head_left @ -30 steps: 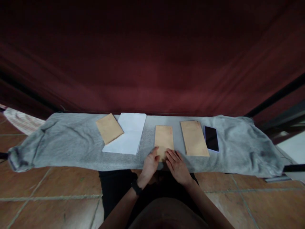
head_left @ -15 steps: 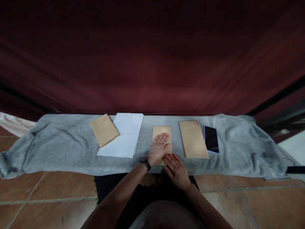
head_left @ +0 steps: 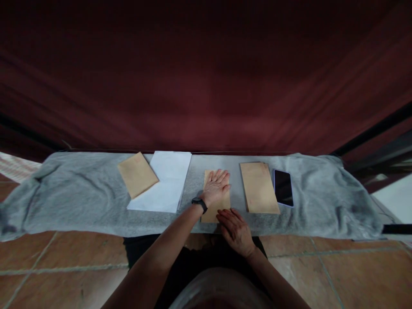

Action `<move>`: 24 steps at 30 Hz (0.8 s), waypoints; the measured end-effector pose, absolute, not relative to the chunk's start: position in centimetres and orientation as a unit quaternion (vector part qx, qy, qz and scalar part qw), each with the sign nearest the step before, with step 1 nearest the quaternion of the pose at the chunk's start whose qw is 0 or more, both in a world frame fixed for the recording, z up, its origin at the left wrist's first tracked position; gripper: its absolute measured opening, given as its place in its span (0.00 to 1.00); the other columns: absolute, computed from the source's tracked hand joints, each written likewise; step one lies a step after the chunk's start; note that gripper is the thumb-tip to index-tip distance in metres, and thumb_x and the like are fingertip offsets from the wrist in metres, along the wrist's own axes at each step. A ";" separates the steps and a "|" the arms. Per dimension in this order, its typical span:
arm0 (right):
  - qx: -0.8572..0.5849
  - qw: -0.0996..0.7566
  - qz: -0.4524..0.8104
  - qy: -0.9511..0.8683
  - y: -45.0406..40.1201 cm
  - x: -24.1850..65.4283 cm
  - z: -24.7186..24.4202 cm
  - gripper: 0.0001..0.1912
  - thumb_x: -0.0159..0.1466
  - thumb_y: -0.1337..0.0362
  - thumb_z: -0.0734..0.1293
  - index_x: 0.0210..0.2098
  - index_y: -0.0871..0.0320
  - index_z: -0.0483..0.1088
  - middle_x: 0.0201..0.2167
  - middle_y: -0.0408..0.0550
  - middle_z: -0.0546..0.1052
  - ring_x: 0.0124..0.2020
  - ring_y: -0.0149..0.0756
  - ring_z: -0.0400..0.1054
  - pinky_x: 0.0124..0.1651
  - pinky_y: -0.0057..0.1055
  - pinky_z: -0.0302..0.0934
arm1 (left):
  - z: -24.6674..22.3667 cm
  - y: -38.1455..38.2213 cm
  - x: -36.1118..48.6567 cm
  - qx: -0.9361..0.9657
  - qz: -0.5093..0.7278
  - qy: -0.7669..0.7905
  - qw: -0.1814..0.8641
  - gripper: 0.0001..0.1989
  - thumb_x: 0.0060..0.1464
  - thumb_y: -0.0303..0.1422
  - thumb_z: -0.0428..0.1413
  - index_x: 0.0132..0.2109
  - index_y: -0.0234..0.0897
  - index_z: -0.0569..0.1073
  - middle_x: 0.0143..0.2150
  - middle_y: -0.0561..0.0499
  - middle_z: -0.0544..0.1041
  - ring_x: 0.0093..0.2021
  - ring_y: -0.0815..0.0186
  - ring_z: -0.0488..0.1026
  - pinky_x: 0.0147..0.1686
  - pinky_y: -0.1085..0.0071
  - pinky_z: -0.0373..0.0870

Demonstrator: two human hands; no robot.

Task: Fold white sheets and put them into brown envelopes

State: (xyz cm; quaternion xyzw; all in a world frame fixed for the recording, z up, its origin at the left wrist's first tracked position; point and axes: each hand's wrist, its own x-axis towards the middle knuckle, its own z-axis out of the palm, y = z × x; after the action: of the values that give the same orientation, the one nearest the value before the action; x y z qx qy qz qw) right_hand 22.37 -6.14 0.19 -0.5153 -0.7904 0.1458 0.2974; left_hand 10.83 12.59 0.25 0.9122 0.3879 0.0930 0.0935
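Observation:
A brown envelope (head_left: 214, 212) lies upright in front of me on the grey cloth (head_left: 86, 193). My left hand (head_left: 216, 186), with a dark watch at its wrist, rests flat on the upper part of this envelope, fingers spread. Lower down, my right hand (head_left: 236, 231) touches the envelope's bottom right corner with its fingertips, its fingers extended and palm down. Neither hand grasps anything. Part of the envelope is hidden under both hands.
White paper sheets (head_left: 167, 184) lie on the left, partly under another brown envelope (head_left: 137, 175). To the right are a stack of brown envelopes (head_left: 260, 189) and a phone (head_left: 283, 188). Behind the cloth rises a dark red surface (head_left: 206, 94). Tiled floor (head_left: 80, 253) shows below.
My left hand has slid upward over the envelope, uncovering more of its lower part. My right hand has shifted slightly left and stays at the lower edge. The whole view has shifted a little.

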 end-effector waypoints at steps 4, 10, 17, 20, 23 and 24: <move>-0.514 0.301 0.137 -0.791 -6.2 22.4 0.0 0.25 0.68 0.69 0.60 0.64 0.52 0.67 0.63 0.49 0.73 0.63 0.40 0.67 0.70 0.50 0.57 | 0.3 11.6 9.8 0.914 0.074 0.386 0.097 0.27 0.70 0.45 0.44 0.72 0.49 0.57 0.74 0.54 0.57 0.76 0.52 0.43 0.71 0.39 0.33; -0.510 0.286 0.133 -0.801 -6.3 22.5 -0.3 0.26 0.69 0.68 0.60 0.65 0.53 0.65 0.64 0.49 0.71 0.65 0.41 0.65 0.70 0.51 0.55 | 0.7 12.0 9.1 0.902 0.070 0.418 0.083 0.31 0.67 0.51 0.45 0.72 0.49 0.58 0.76 0.49 0.52 0.76 0.51 0.45 0.72 0.43 0.36; -0.509 0.295 0.132 -0.798 -6.3 22.5 -0.3 0.25 0.68 0.67 0.61 0.64 0.52 0.66 0.63 0.49 0.73 0.64 0.40 0.66 0.69 0.51 0.57 | 0.4 11.3 9.0 0.916 0.069 0.387 0.084 0.26 0.71 0.44 0.41 0.72 0.49 0.58 0.75 0.55 0.55 0.76 0.54 0.45 0.72 0.43 0.35; -0.505 0.312 0.135 -0.793 -6.3 22.5 -0.3 0.24 0.68 0.68 0.61 0.63 0.52 0.67 0.61 0.49 0.74 0.62 0.40 0.68 0.68 0.51 0.58 | -0.1 10.0 8.8 0.926 0.071 0.359 0.090 0.26 0.71 0.41 0.39 0.72 0.44 0.57 0.75 0.53 0.55 0.75 0.59 0.46 0.73 0.48 0.38; -0.502 0.331 0.136 -0.787 -6.3 22.6 -0.4 0.22 0.69 0.68 0.60 0.61 0.51 0.69 0.59 0.49 0.76 0.61 0.39 0.69 0.67 0.51 0.59 | -0.1 8.9 8.6 0.933 0.071 0.339 0.094 0.26 0.71 0.39 0.38 0.72 0.40 0.57 0.74 0.51 0.56 0.75 0.62 0.47 0.73 0.53 0.39; -0.501 0.336 0.137 -0.786 -6.3 22.6 -0.4 0.22 0.69 0.68 0.60 0.60 0.50 0.70 0.58 0.49 0.77 0.60 0.39 0.70 0.67 0.51 0.60 | -0.1 8.6 8.6 0.935 0.071 0.334 0.096 0.26 0.71 0.39 0.38 0.72 0.39 0.58 0.74 0.50 0.57 0.75 0.63 0.48 0.73 0.55 0.40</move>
State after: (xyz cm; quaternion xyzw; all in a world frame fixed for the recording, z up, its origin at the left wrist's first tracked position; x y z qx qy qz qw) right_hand 22.58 -6.28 -0.44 -0.5012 -0.7857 0.1366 0.3358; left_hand 8.59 8.62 -0.11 0.9351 0.3337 0.0708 0.0961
